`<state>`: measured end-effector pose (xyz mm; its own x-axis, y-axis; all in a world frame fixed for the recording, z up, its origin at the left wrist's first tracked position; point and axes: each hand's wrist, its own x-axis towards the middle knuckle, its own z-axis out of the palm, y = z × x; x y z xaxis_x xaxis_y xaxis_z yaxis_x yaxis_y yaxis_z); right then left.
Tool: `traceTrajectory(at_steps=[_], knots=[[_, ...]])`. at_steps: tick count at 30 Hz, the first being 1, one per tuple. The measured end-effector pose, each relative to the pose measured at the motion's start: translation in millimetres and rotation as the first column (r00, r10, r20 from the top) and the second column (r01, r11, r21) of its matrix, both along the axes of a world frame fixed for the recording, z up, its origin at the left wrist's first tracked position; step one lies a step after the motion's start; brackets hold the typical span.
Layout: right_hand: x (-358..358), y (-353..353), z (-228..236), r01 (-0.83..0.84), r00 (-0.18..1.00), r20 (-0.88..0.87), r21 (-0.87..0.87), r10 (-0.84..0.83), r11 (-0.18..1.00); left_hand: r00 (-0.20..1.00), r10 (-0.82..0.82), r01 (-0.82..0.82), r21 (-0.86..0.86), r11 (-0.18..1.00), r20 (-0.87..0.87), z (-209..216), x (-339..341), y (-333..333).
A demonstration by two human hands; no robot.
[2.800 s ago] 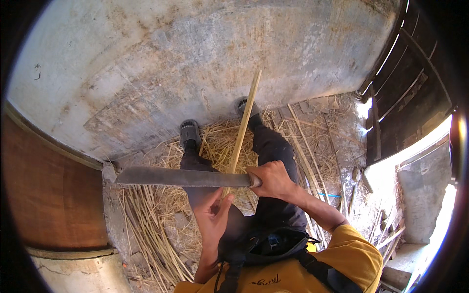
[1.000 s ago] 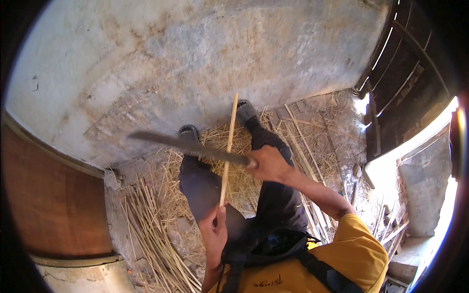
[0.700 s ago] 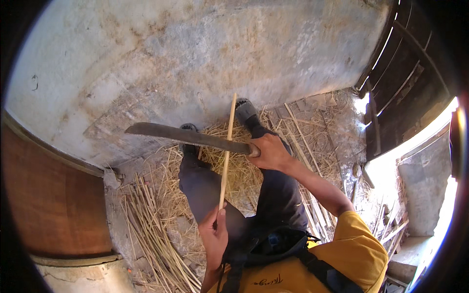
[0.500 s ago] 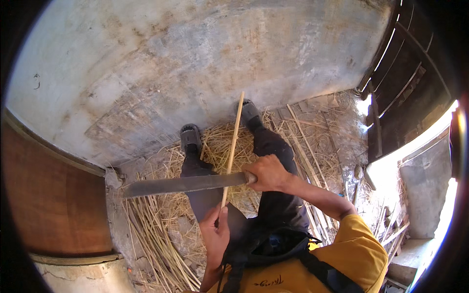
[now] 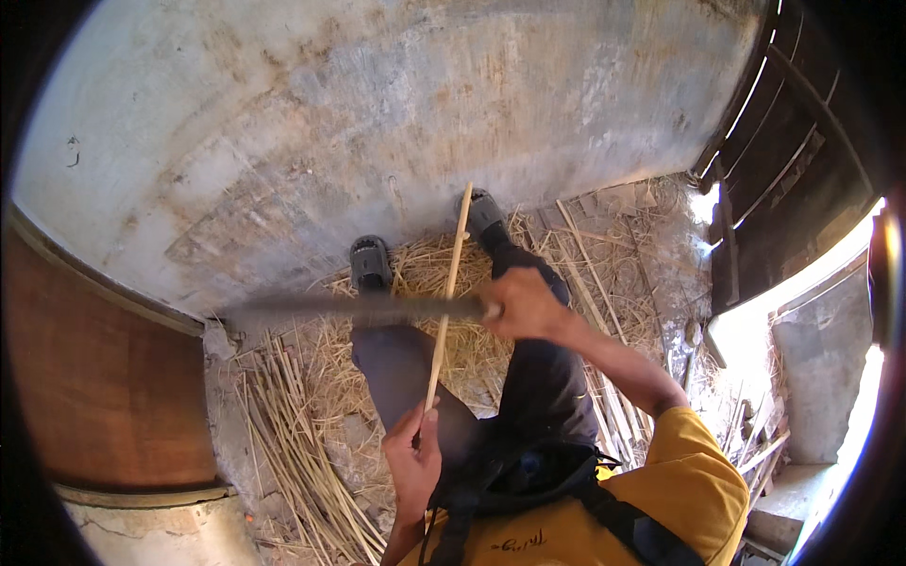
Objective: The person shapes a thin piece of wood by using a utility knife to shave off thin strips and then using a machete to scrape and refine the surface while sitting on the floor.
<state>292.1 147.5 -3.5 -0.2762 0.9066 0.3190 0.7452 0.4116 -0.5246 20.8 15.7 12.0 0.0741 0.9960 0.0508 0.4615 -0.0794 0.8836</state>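
Observation:
My left hand [image 5: 412, 460] pinches the near end of a thin, pale bamboo strip [image 5: 442, 347], which slants away from me toward the wall. A small curl of shaving sticks out near its far end. In my right hand [image 5: 525, 304] is the wooden handle of a machete [image 5: 359, 307], the fingers wrapped round it. The long blade points left and crosses the strip at about its middle; it is blurred by motion. Whether the edge bites into the strip cannot be made out.
Shavings [image 5: 415, 269] litter the floor around my sandalled feet. A bundle of long strips [image 5: 307, 443] lies at the left, with more strips [image 5: 590, 274] at the right. A stained wall [image 5: 425, 113] stands ahead, a brown wooden panel [image 5: 104, 377] at the left, dark boards [image 5: 793, 160] at the right.
My right hand and the machete have moved away from me along the strip, toward the wall. A shaving curl now shows near the strip's far end. My left hand has barely moved.

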Motion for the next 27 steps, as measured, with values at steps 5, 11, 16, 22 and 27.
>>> traceTrajectory(at_steps=[5,11,16,22,27], knots=[[39.7,39.0,-4.0,0.241,0.968,-0.072,0.014,-0.24,0.97,0.999,-0.017,0.011,0.168,0.986,0.035,-15.4,-4.6,-9.1],[-8.5,-17.5,11.2,-0.048,0.994,0.091,-0.055,0.053,0.997,1.0,0.011,-0.01,0.109,0.994,-0.007,-5.5,1.7,0.8],[34.3,35.4,-6.1,0.168,0.985,-0.059,0.06,-0.164,0.984,1.0,0.004,-0.006,0.148,0.989,0.014,-13.7,-5.0,-7.8],[25.5,12.7,-15.2,0.073,0.997,-0.004,0.097,-0.073,0.993,0.998,0.033,-0.024,0.154,0.988,-0.054,-6.8,-1.0,-2.4],[-29.7,-47.3,0.0,-0.034,0.979,0.194,-0.133,0.06,0.991,0.999,0.001,0.006,0.154,0.988,-0.043,-8.3,4.1,11.7]])
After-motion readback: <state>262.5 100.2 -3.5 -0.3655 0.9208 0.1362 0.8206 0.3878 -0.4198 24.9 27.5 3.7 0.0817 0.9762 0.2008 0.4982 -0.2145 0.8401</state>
